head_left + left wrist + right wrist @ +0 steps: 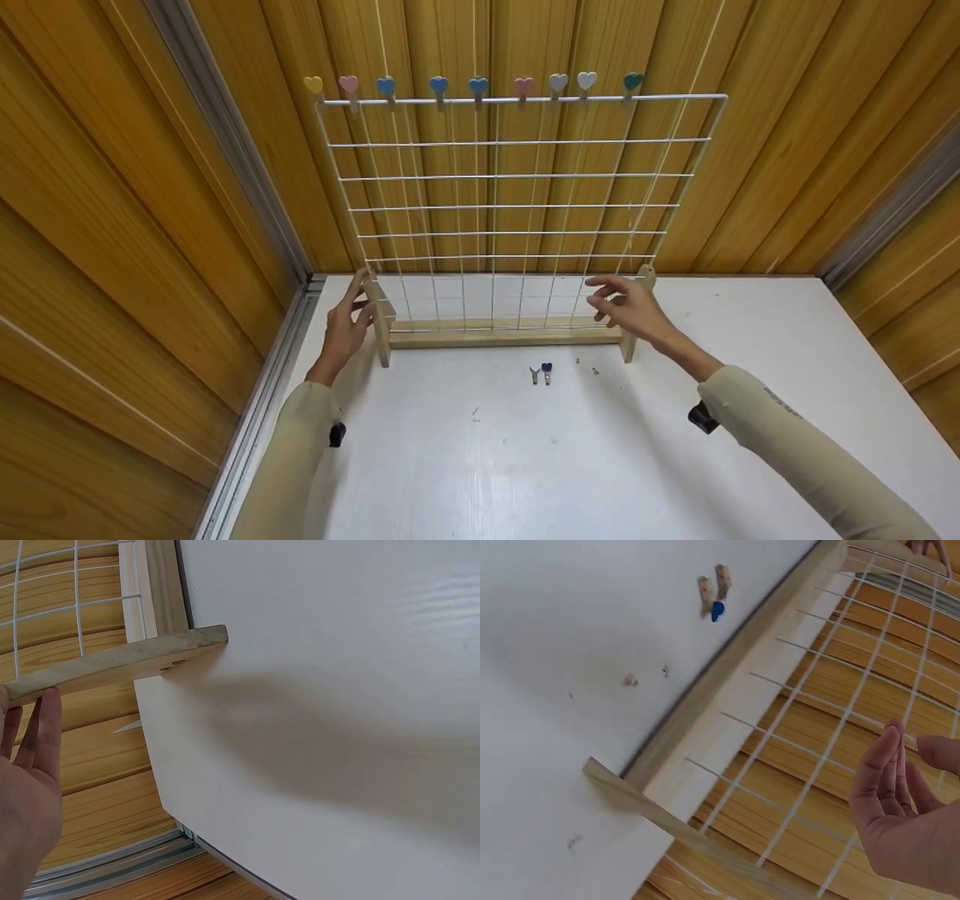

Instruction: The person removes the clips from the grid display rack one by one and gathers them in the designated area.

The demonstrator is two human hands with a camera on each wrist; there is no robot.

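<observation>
A white wire grid (pixel 493 176) stands in a wooden base (pixel 506 339) with an upright side piece at each end. Along its top wire sit several small heart clothespins, among them a yellow one (pixel 313 85), a blue one (pixel 439 85) and a green one (pixel 633 80). My left hand (pixel 345 330) touches the outer side of the left wooden upright (pixel 124 664), fingers nearly straight; its inner side is hidden. Before the lower right of the grid hovers my right hand (pixel 634 309), fingers loosely bent, thumb apart from the fingertips, holding nothing.
Two small clothespins lie on the white table (pixel 480 465) before the base, one with a dark blue heart (pixel 547 367). Tiny bits (pixel 630 680) lie to their right. Wood-patterned walls (pixel 135 225) enclose the table at the back and sides.
</observation>
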